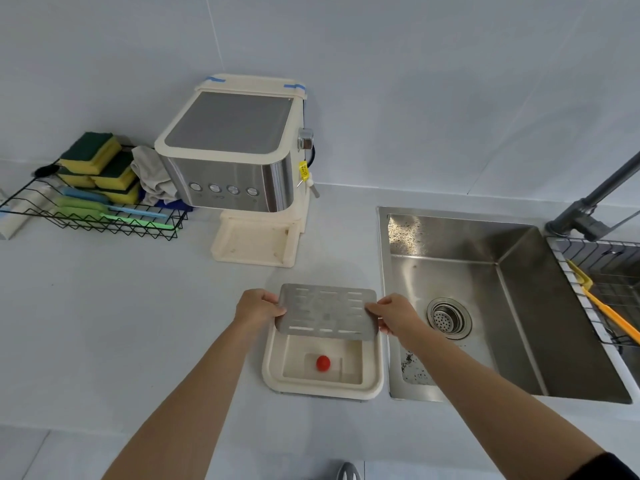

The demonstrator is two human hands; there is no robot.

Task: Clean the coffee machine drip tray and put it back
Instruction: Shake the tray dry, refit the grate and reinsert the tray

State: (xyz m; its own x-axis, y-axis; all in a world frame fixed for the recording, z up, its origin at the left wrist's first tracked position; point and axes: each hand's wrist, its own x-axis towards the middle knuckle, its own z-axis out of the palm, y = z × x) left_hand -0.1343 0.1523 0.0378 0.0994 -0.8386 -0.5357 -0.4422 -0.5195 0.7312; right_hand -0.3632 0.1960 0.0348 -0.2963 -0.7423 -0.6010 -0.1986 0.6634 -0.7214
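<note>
No words or numbers can be read here. A small yellow tag (303, 171) hangs on the right side of the coffee machine (235, 161). It has dark print on it, but the print is too tiny to make out. Four round buttons (214, 188) sit in a row on the shiny front. Each has a little sign under it, too small to tell. The metal plate (327, 311) may have a faint mark in its middle, but it is blurry.

The pale surface (104, 323) carries a coffee machine (228, 150), a black wire rack (93, 221) and a cream drip tray (322, 390) beside the sink (450, 244).
</note>
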